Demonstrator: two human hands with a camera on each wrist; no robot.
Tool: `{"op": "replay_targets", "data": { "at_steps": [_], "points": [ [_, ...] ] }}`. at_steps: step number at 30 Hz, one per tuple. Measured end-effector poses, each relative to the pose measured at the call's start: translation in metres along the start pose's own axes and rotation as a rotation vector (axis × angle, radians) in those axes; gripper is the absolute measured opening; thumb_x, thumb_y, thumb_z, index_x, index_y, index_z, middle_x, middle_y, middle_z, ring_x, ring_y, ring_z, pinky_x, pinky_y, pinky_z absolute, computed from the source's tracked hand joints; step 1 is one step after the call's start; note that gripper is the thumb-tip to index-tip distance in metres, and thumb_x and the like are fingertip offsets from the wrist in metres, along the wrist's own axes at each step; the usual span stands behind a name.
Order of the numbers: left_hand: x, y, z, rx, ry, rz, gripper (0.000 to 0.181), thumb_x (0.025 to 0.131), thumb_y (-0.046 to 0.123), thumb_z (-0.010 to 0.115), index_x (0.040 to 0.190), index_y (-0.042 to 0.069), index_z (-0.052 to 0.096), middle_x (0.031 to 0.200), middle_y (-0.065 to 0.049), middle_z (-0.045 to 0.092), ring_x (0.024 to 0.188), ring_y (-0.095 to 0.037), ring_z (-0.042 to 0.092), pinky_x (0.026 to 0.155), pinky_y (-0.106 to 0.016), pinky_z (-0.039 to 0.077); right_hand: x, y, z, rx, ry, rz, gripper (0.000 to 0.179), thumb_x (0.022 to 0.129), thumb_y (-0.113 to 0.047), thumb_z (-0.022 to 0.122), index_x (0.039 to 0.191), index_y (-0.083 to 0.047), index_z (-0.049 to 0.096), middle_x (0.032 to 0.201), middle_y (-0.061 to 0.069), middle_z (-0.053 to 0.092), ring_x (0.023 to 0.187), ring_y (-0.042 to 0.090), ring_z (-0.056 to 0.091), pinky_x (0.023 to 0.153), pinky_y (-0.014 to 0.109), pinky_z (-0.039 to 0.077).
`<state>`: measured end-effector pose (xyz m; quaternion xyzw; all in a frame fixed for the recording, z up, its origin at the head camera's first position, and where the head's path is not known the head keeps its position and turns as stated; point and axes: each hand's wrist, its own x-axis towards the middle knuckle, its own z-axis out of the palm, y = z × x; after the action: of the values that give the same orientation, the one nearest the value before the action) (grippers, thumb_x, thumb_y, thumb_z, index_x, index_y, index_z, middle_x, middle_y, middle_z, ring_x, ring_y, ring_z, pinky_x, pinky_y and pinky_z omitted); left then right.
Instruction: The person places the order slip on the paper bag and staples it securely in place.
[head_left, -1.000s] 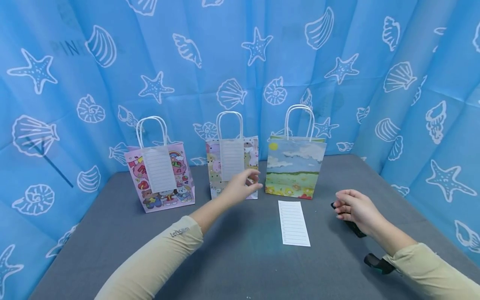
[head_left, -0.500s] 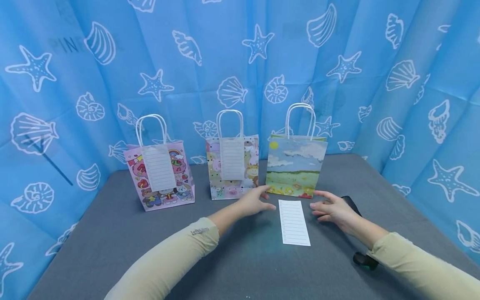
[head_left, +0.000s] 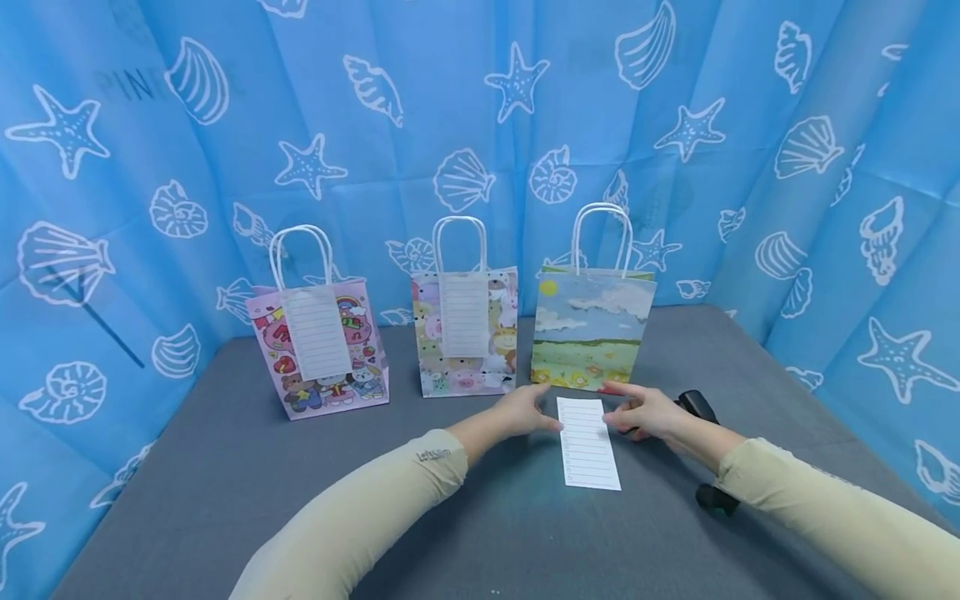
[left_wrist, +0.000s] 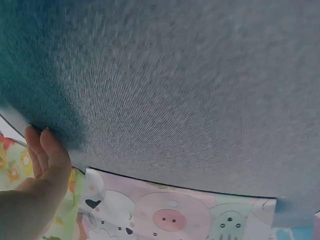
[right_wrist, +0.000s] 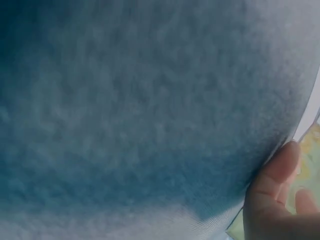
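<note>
A white lined paper slip lies flat on the grey table in the head view. My left hand is at its upper left edge, thumb tip touching or very near the paper. From the right, my right hand reaches the opposite edge, its thumb tip on or beside the slip. Fingers of both hands are loosely bent, and neither visibly grips the paper. Just behind stands a landscape-print paper bag with white handles. In the left wrist view my left hand is near that bag's base; my right hand shows at lower right.
An animal-print bag stands in the middle and a pink cartoon bag at left, each with a lined slip on its front. Black objects show beside my right forearm. A blue shell-print curtain hangs behind.
My left hand has moved right and down from in front of the middle bag to the slip. My right hand has moved left to the slip's other edge. The slip and bags stay put.
</note>
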<state>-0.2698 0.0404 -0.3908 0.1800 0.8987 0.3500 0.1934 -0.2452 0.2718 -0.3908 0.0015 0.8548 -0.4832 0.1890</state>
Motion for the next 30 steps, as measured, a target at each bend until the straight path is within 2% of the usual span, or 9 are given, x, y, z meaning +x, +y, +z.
{"op": "replay_targets", "data": {
  "at_steps": [4, 9, 18, 24, 30],
  "points": [
    [0.007, 0.001, 0.003, 0.086, -0.003, -0.028, 0.076, 0.087, 0.030, 0.075, 0.149, 0.010, 0.038, 0.148, -0.010, 0.044, 0.136, -0.027, 0.040, 0.108, -0.041, 0.035, 0.004, -0.001, 0.000, -0.050, -0.011, -0.004, 0.075, 0.091, -0.018, 0.070, 0.151, -0.001, 0.028, 0.083, 0.006, 0.058, 0.075, 0.020, 0.052, 0.066, 0.034, 0.045],
    [0.015, 0.003, 0.009, 0.227, -0.017, -0.035, 0.078, 0.086, 0.039, 0.074, 0.150, 0.014, 0.037, 0.148, -0.009, 0.044, 0.136, -0.025, 0.039, 0.108, -0.038, 0.033, 0.006, -0.002, 0.002, -0.110, -0.013, -0.007, 0.075, 0.090, -0.017, 0.071, 0.150, -0.001, 0.031, 0.077, 0.005, 0.054, 0.069, 0.020, 0.048, 0.062, 0.033, 0.041],
    [0.017, 0.010, 0.016, 0.392, -0.046, -0.107, 0.079, 0.087, 0.049, 0.069, 0.152, 0.021, 0.034, 0.149, -0.006, 0.043, 0.140, -0.024, 0.034, 0.109, -0.039, 0.032, 0.014, -0.003, 0.006, -0.150, 0.010, 0.013, 0.073, 0.086, -0.012, 0.074, 0.147, 0.000, 0.037, 0.069, 0.004, 0.047, 0.062, 0.018, 0.041, 0.057, 0.031, 0.033],
    [0.016, 0.017, 0.021, 0.456, -0.020, -0.160, 0.080, 0.083, 0.051, 0.072, 0.150, 0.024, 0.038, 0.145, -0.010, 0.045, 0.131, -0.027, 0.044, 0.102, -0.042, 0.040, 0.017, 0.000, 0.008, -0.174, 0.045, 0.038, 0.070, 0.085, -0.010, 0.076, 0.145, 0.000, 0.041, 0.066, 0.003, 0.046, 0.059, 0.017, 0.041, 0.055, 0.029, 0.033],
    [0.013, 0.019, 0.021, 0.458, -0.022, -0.179, 0.077, 0.083, 0.050, 0.073, 0.148, 0.024, 0.042, 0.139, -0.010, 0.048, 0.121, -0.026, 0.049, 0.098, -0.043, 0.042, 0.019, -0.001, 0.010, -0.184, 0.066, 0.044, 0.065, 0.084, -0.007, 0.075, 0.141, 0.003, 0.045, 0.063, 0.002, 0.044, 0.056, 0.016, 0.040, 0.053, 0.028, 0.033]
  ]
}}
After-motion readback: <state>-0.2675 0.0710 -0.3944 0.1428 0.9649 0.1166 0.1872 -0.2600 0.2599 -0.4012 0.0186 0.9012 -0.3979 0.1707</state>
